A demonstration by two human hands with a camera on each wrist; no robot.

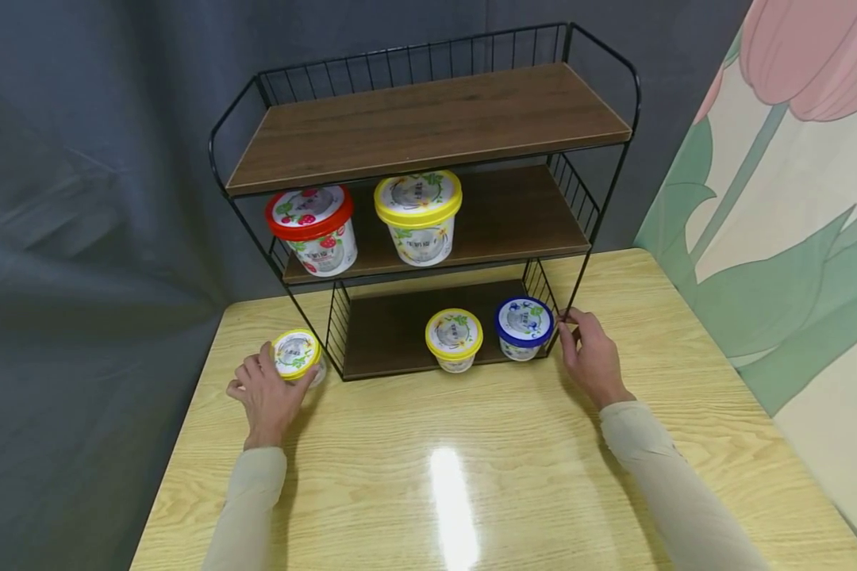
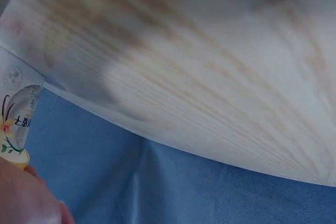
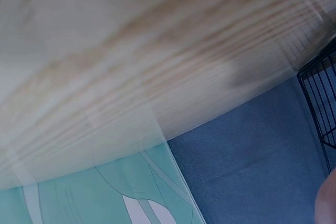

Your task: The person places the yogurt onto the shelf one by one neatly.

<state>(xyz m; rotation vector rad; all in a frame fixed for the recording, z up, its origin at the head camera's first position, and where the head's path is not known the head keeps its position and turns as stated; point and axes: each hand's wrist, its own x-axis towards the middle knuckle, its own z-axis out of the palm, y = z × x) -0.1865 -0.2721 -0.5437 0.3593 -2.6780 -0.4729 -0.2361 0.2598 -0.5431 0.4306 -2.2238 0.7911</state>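
Note:
At the left end of a black wire rack (image 1: 432, 155) with brown wooden shelves, my left hand (image 1: 270, 396) grips a small yellow-lidded tub (image 1: 296, 354) standing on the table. Part of the printed tub (image 2: 16, 119) shows in the left wrist view, beside the left hand (image 2: 29, 198). On the other side, thumb and forefinger of my right hand (image 1: 594, 358) pinch the rack's front right post, close to a small blue-lidded tub (image 1: 524, 323) on the bottom shelf. Only a sliver of the right hand (image 3: 326, 200) appears in the right wrist view.
Another small yellow-lidded tub (image 1: 454, 336) stands on the bottom shelf. The middle shelf holds a large red-lidded tub (image 1: 313, 230) and a large yellow-lidded tub (image 1: 419, 216). Behind the wooden table (image 1: 371, 460) hangs a dark cloth (image 1: 93, 238); a tulip-patterned wall (image 1: 793, 222) is at right.

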